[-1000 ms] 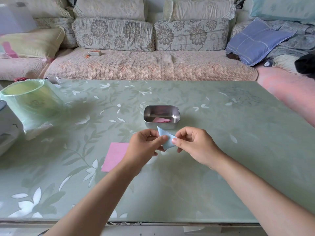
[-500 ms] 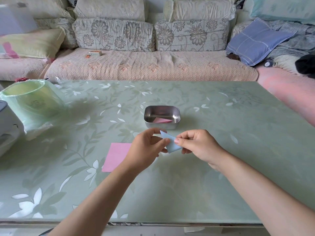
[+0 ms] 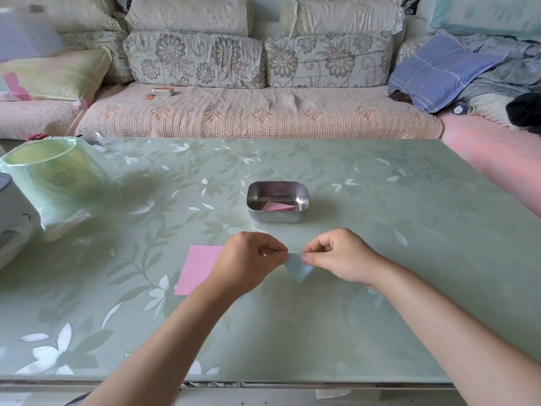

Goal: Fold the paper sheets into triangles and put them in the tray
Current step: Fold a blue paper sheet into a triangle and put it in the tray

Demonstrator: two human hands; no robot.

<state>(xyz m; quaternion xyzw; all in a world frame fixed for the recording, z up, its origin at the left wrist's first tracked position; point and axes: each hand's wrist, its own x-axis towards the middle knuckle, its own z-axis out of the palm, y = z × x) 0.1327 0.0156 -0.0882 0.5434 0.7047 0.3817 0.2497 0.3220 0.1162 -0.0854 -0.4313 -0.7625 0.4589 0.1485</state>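
The blue triangle (image 3: 298, 268) had been lowered and turned point-down, near the tray (image 3: 276, 215), its top corners pinched by the left hand (image 3: 248, 265) and right hand (image 3: 339, 256). One pink triangle (image 3: 276, 206) was already laid inside; one pink sheet (image 3: 199, 268) was left unfolded.
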